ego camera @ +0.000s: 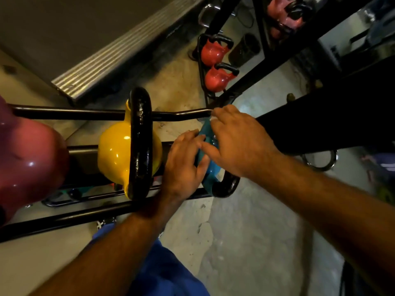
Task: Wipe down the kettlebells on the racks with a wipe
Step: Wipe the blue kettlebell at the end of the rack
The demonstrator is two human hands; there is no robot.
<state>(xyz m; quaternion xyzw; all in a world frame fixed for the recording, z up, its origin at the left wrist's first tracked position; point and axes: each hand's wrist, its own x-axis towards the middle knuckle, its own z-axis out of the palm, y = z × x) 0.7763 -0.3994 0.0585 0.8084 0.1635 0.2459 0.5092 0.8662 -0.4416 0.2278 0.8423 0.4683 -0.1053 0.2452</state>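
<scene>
Yellow kettlebell [116,154] with glossy black handle [140,144]; teal kettlebell [208,165]; two red kettlebells [213,65]; dark pink kettlebell [30,159]; black rack [68,113]; mottled grey floor [245,242]; blue trousers [164,272].

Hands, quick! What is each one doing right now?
Left hand: open, fingers flat against the teal kettlebell.
Right hand: open, fingers spread over that kettlebell; no wipe shows.
</scene>
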